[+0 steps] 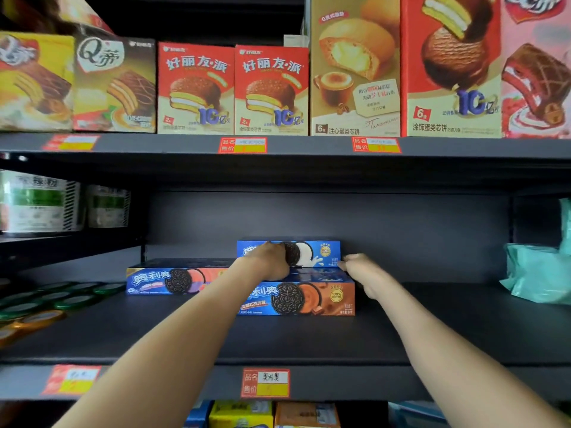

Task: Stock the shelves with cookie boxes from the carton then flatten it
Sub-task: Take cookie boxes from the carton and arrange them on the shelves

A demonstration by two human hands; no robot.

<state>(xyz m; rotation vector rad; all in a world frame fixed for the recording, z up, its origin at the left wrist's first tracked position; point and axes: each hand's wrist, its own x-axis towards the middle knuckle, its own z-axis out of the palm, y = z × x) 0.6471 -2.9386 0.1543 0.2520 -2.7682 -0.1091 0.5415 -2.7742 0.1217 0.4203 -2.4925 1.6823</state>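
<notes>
Three blue cookie boxes lie on the dark middle shelf (309,338). A white-cream box (321,253) sits at the back on top of a chocolate-flavour box (312,299). A pink-cream box (173,281) lies to the left. My left hand (268,262) grips the left part of the white-cream box, covering its name. My right hand (364,273) is at that box's right end, fingers curled against its lower corner. The carton is out of view.
The upper shelf (309,146) holds a row of pie and cake boxes. Round green-lidded tins (58,296) lie at the left of the middle shelf and a teal bag (537,273) at the right. More boxes show on the shelf below (272,413).
</notes>
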